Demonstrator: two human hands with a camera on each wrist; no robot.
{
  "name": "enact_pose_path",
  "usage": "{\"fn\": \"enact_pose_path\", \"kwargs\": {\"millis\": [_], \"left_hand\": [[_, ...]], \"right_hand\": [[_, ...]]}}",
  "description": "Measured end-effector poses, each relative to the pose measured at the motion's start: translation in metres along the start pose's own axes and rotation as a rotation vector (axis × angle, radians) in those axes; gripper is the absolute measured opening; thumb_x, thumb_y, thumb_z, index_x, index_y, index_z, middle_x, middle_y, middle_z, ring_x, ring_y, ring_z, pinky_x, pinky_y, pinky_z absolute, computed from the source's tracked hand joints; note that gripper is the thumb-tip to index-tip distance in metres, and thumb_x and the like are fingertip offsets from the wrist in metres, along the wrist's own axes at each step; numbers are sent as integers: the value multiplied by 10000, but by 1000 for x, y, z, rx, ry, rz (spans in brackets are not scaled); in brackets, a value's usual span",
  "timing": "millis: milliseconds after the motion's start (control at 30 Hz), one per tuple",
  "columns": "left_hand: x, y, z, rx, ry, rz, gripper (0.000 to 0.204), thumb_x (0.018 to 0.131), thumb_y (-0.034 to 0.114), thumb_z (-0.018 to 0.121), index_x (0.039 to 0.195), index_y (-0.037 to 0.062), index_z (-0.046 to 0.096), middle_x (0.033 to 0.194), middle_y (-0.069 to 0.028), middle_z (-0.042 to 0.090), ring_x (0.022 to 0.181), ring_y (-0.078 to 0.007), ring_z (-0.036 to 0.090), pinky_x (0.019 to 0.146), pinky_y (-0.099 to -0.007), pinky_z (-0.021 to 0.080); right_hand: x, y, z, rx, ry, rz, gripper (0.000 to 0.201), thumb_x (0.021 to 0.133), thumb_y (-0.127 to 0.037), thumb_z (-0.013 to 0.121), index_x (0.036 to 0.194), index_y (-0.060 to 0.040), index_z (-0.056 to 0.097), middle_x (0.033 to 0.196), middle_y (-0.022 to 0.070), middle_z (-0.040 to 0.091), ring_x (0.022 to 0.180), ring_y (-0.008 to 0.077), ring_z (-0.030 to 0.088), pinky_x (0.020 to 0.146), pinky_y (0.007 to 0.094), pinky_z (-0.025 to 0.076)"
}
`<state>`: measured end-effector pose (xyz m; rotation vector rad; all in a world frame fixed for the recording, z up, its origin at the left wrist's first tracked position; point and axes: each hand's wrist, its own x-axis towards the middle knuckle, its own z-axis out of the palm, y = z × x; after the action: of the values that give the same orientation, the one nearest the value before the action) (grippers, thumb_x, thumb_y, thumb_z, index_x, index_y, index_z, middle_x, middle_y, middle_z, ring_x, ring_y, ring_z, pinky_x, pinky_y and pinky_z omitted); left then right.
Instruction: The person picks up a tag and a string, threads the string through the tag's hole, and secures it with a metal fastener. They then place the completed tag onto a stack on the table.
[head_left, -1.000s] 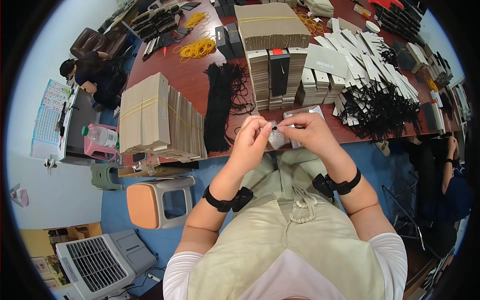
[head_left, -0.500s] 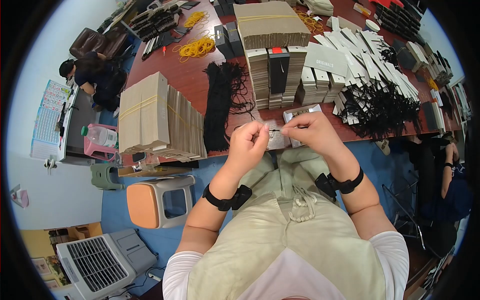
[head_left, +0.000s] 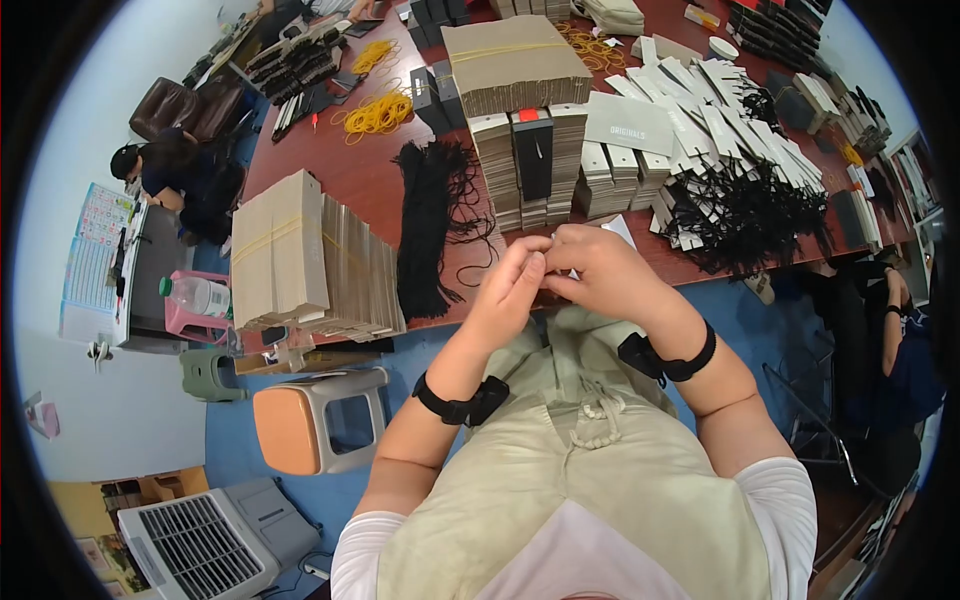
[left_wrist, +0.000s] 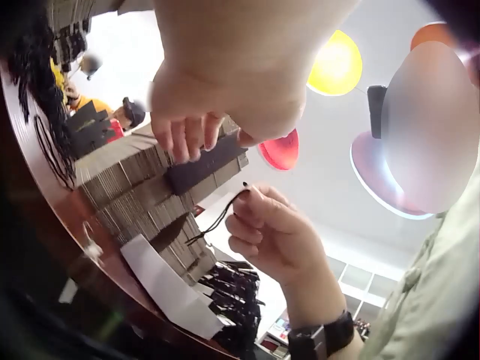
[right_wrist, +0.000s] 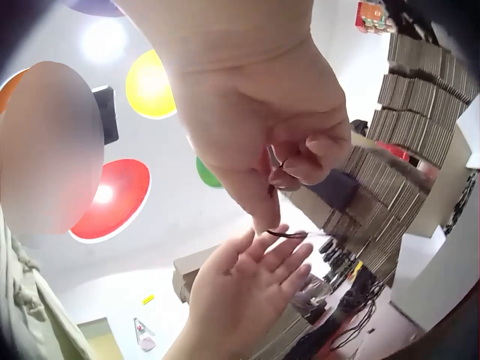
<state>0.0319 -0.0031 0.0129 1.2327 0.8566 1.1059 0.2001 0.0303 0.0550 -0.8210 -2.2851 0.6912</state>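
Right hand (head_left: 602, 272) moved nearer left hand (head_left: 512, 290); it pinches black cord (left_wrist: 218, 223).

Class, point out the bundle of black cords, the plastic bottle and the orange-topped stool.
Bundle of black cords (head_left: 425, 240), head view: its middle.
Plastic bottle (head_left: 192, 294), head view: its body.
Orange-topped stool (head_left: 288, 430), head view: its orange seat.

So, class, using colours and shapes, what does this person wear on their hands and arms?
The left hand and right hand are gloveless. A black strap on the left forearm and another black strap on the right each carry a boxy black device. The white sleeves are short.
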Motion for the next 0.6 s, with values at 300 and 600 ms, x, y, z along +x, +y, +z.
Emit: {"fn": "enact_pose_path", "kwargs": {"millis": [300,600], "left_hand": [[-5,-25,-11,64,-94,-148,242,953,228,444,878,30,562,675,19,493,634,-61,434,602,-209,367],[-8,-5,-11,-239,-90,-226,239,950,204,445,966,-3,564,687,-9,522,626,-98,481,602,-228,388]], "right_hand": [[20,59,-61,-298,415,263,173,680,-141,715,824,-60,667,805,93,585,796,262,552,731,356,460],[28,92,-66,-668,531,191,225,682,-117,710,896,-72,656,915,83,566,912,276,506,816,364,418]]}}
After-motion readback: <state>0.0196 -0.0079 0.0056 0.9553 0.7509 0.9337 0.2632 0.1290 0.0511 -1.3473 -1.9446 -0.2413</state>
